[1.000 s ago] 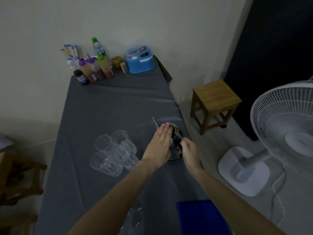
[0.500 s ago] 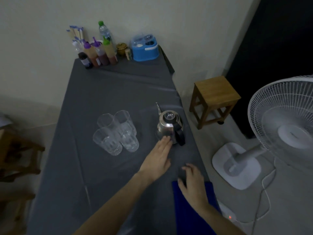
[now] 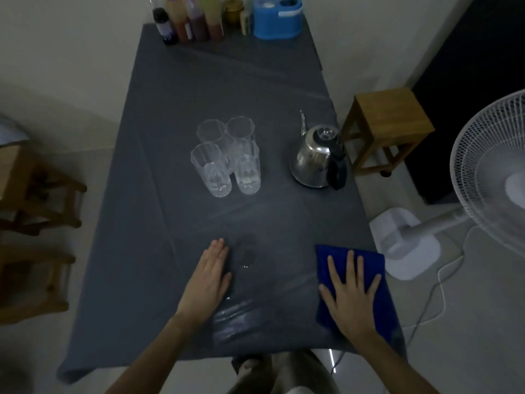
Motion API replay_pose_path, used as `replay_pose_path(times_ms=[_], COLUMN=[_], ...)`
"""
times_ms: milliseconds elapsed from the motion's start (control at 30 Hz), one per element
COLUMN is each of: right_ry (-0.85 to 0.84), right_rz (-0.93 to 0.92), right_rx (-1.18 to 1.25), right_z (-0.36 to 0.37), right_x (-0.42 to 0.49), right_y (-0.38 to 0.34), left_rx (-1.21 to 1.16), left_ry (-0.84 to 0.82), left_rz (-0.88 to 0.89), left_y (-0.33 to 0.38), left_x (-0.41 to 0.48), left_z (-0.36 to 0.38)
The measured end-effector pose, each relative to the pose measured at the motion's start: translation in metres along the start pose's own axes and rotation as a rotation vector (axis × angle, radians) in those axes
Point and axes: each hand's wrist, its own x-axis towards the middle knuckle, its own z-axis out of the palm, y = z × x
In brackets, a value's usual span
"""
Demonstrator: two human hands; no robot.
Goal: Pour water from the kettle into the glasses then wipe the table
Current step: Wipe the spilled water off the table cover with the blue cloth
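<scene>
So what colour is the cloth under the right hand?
Dark blue; the cloth shows best in the head view.

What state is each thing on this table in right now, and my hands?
kettle, upright, lid on, no hand on it
glasses, four upright, clustered, fill unclear
blue cloth, flat on table, near right corner
right hand, flat on the blue cloth
left hand, flat on the table
wet patch, between the hands, unwiped
</scene>
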Motion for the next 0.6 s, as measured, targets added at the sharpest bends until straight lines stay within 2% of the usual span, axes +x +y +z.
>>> replay_pose_path(times_ms=[200, 300, 600], right_ry=[-0.012, 0.022, 0.032], right_rz=[0.055, 0.047, -0.191], right_rx=[-0.041, -0.034, 0.084], right_z=[0.003, -0.003, 0.011], right_x=[0.000, 0.003, -0.005], right_y=[-0.003, -0.027, -0.146], left_rx=[-0.024, -0.057, -0.016], left_ry=[0.061, 0.064, 0.129], left_rz=[-0.239, -0.340, -0.526], left_y=[-0.070, -0.102, -0.162], left_x=[-0.059, -0.082, -0.118], left_z=[-0.007, -0.008, -0.014])
